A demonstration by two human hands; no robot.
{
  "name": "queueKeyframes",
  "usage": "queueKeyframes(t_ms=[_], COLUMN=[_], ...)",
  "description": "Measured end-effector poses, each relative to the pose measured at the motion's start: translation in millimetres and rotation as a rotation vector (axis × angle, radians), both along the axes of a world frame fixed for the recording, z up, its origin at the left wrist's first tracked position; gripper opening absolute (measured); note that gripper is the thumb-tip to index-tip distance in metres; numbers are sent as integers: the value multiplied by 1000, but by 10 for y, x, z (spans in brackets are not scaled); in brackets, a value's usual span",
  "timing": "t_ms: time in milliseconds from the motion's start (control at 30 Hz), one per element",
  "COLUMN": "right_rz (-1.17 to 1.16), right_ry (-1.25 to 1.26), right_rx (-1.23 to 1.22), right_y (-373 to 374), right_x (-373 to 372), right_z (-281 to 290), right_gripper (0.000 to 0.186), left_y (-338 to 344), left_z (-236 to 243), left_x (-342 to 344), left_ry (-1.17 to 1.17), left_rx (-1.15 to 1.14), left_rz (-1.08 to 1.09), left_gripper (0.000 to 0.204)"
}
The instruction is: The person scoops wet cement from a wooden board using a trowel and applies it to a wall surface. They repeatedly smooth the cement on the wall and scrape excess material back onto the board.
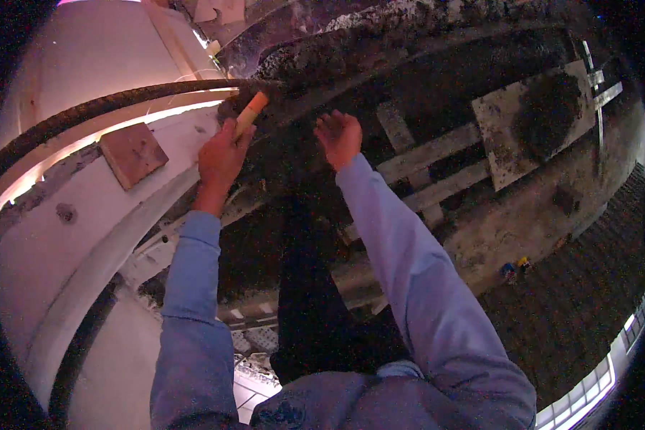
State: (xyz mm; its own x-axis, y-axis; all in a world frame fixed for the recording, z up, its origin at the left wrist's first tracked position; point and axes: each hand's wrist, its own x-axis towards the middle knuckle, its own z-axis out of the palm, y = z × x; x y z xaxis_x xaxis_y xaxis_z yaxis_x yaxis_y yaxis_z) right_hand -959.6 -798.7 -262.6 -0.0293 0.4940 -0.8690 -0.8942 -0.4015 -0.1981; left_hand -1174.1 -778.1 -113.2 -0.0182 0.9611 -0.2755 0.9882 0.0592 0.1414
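Observation:
My left hand (221, 163) is wrapped round a pale wooden handle (249, 117) with an orange end. The handle points up and to the right, beside a dark curved edge. Whatever it may be fixed to is lost in the shadow. My right hand (341, 142) is raised a short way to the right, its fingers curled in toward a dark, dirty-looking palm. Something dark may lie in it, but the dim light hides what. Both blue-grey sleeves reach forward over a dark, dirt-covered surface.
A square wooden piece (134, 155) lies on the white ledge at left. On the right, a board (534, 122) bearing a dark heap rests by wooden planks (437, 154). Small blue and yellow items (514, 268) sit lower right, near dark roof tiles (580, 287).

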Motion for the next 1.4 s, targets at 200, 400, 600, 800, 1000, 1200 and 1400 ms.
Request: queueKeyframes(t_ms=[200,400,600,800,1000,1200,1400], right_rz=[-57,21,12,33,27,145,212], right_ry=[53,-4,30,83,104,-75,-256], right_rx=[-31,-16,-69,-40,15,-134,-188], right_y=[262,112,12,122,31,-854,-2105], right_x=[21,93,-21,-175,4,679,1624], right_z=[86,146,159,153,177,380,396], right_gripper=[43,50,53,49,47,48,46], left_y=[-235,-636,-1179,-1457,-1292,-1003,-1407], left_z=[-45,156,55,94,163,404,533], left_x=[-77,-202,-254,-250,-97,-193,-440], left_ry=[6,-118,0,84,-113,-138,-71], left_rx=[-54,35,-38,98,135,102,23], left_rz=[149,186,411,531,535,345,419], left_gripper=[33,33,36,38,37,36,36])
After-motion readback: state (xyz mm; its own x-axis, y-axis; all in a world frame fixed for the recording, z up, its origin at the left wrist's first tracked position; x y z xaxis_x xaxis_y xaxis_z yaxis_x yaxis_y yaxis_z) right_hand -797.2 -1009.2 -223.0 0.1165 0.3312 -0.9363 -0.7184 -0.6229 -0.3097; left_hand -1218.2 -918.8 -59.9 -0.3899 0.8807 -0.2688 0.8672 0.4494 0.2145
